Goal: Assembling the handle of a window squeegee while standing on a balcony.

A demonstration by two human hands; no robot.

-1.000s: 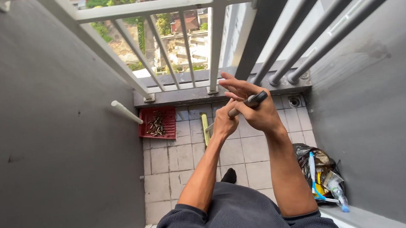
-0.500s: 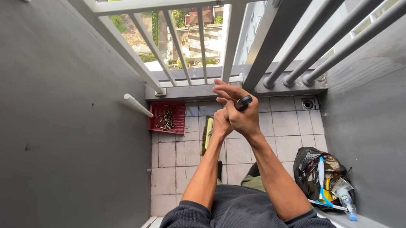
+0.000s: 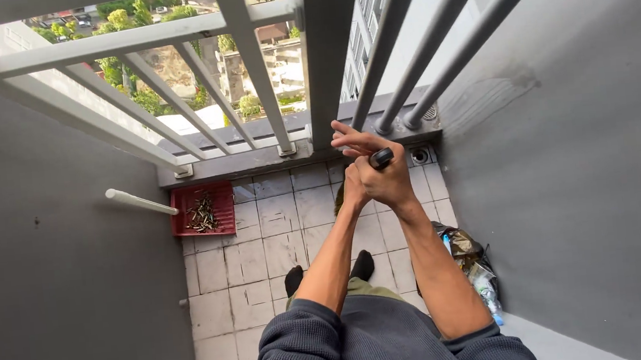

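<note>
**Gripping a broom handle on a narrow balcony**

Clasping 2 hands together, out in front of the chest and just short of the white metal railing (image 3: 247,69). Wrapping the right hand (image 3: 385,181) around the black rubber end of a long broom handle (image 3: 380,158), index finger stretched out rather than curled. Pressing the left hand (image 3: 353,192) against the same shaft just below, grip mostly hidden. Leaving a red plastic dustpan (image 3: 203,209) holding dry debris on the pale tiled floor (image 3: 257,256), well apart to the left.

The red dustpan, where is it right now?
In the head view the red dustpan lies on the tiled floor at the far left corner, below the railing, left of both hands.
</note>
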